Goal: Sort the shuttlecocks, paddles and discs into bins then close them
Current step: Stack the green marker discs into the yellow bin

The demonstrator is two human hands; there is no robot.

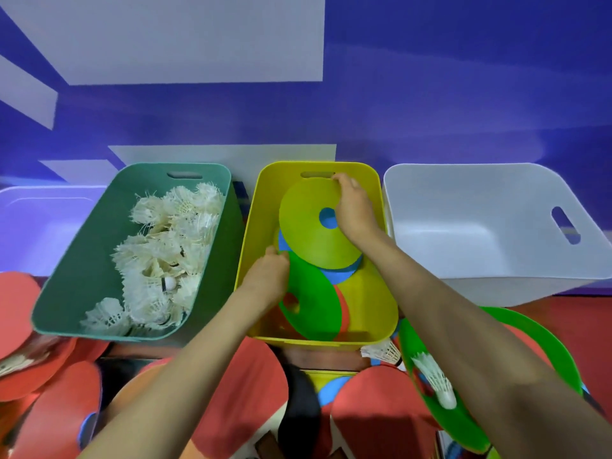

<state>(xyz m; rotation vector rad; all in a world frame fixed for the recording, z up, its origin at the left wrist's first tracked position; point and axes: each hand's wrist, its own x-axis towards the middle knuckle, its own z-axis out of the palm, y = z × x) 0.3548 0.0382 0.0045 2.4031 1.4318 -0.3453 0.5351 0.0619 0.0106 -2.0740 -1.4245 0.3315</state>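
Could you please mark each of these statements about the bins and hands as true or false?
1. The teal bin holds shuttlecocks. True.
2. Paddles fill the bin on the right. False: the white bin shows only its bare inside.
3. Both the left hand and the right hand are inside the yellow bin. True.
4. The right hand grips a red disc. False: it grips a yellow-green disc.
5. A loose shuttlecock lies on a green disc outside the bins. True.
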